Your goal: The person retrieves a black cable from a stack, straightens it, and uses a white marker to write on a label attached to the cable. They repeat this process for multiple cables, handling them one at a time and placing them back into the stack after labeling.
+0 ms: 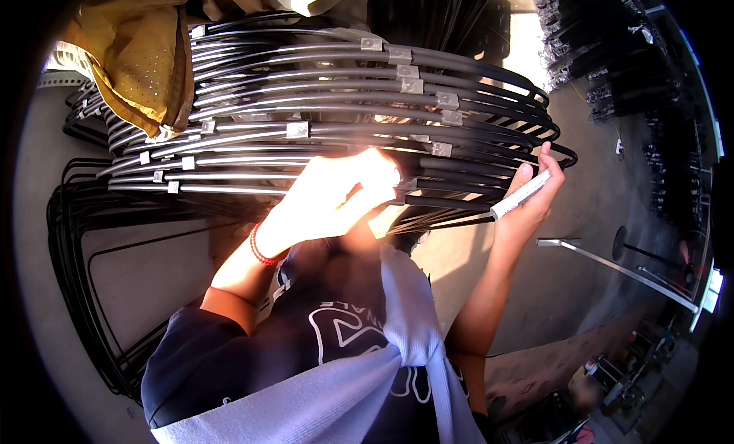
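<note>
A row of curved black tubes or rods (474,169) runs across in front of me, many with a small pale tag (297,129) wrapped around them. My left hand (336,192), washed out by sunlight, is closed in a pinch against the nearest tubes. What sits between its fingertips is lost in the glare. At the tubes' right end, my right hand (531,203) holds a slim white strip or roll (521,196) between thumb and palm, its fingers pointing up beside the bent tube ends.
A yellow-brown cloth (141,66) hangs over the tubes at the far left. More black bent frames (73,283) stand at the lower left. Dark bundles (604,54) are at the far right, and a metal bar stand (627,270) is on the floor at right.
</note>
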The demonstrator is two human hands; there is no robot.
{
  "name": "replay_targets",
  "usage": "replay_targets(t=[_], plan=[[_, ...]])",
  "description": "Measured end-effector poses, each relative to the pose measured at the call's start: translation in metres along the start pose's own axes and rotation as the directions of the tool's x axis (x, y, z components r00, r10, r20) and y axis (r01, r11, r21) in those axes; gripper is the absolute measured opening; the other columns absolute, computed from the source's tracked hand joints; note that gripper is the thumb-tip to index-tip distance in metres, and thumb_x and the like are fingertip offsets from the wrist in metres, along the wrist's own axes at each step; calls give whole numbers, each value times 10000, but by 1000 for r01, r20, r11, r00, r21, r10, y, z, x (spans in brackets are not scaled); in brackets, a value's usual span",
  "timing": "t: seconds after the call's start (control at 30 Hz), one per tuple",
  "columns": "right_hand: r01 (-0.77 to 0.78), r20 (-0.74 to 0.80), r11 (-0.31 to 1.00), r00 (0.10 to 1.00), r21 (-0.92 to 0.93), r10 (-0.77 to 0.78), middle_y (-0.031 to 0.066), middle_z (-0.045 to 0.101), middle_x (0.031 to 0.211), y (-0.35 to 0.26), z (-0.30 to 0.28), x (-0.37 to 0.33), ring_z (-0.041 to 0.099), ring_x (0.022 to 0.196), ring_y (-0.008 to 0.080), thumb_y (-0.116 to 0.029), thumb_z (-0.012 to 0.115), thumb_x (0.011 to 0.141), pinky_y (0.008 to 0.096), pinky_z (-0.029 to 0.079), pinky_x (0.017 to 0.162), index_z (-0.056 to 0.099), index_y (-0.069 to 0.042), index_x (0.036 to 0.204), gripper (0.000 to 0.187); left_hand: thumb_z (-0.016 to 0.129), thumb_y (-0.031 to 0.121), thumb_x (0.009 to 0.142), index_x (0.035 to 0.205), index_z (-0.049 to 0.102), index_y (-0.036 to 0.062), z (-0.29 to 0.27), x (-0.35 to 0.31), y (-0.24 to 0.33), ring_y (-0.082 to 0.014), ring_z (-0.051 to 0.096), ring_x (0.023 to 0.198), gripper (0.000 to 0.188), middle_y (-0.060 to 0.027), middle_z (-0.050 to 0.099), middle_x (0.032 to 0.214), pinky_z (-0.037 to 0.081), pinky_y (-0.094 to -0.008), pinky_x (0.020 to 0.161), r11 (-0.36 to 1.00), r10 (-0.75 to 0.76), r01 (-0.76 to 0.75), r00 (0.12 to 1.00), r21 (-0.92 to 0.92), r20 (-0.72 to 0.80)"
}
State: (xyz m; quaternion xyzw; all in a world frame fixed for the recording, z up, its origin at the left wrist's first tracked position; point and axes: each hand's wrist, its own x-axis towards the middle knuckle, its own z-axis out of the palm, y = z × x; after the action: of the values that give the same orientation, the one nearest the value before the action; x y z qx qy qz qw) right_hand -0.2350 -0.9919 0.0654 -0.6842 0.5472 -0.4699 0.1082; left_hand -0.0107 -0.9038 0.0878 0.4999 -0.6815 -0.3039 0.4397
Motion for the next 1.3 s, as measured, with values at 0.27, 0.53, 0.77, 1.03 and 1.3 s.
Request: replay_targets(t=[0.27,0.53,0.77,1.03,1.3], plan=[[44,-46,998,998,44,-42,229,420,1226,6,5,-5,429,1131,302,-81,456,854,363,319,944,396,-8,1073,238,510,132,785,831,521,39,-9,-1,4,-137,547,501,104,-41,569,612,415,-227,489,981,-159,172,979,-94,130],[82,-71,977,995,199,-69,264,373,1248,6,2,-12,336,1206,329,-87,430,864,385,249,995,360,7,1098,262,493,192,845,818,534,17,-11,0,-1,-54,482,490,181,-28,553,589,362,-187,468,953,-201,235,963,-193,177],[193,-228,953,964,232,-140,288,406,1187,-5,5,-54,383,1154,350,-126,390,880,433,280,981,348,40,1043,236,460,175,871,805,518,-12,-4,-1,-11,-71,511,554,206,-43,549,679,415,-201,533,945,-128,172,977,-278,170],[272,-336,931,924,245,-181,310,498,1050,-18,5,-92,485,1049,341,-179,373,906,432,337,944,356,48,1005,248,435,246,889,820,536,39,4,4,1,4,274,382,240,22,497,525,209,-160,374,920,-222,247,968,-305,114],[284,-299,957,919,57,-255,166,523,773,-18,-19,-104,487,616,163,-114,423,860,275,426,589,456,87,986,240,478,165,872,886,515,22,-6,1,3,-50,472,548,148,-9,515,603,337,-174,473,889,-296,348,933,-299,206]])
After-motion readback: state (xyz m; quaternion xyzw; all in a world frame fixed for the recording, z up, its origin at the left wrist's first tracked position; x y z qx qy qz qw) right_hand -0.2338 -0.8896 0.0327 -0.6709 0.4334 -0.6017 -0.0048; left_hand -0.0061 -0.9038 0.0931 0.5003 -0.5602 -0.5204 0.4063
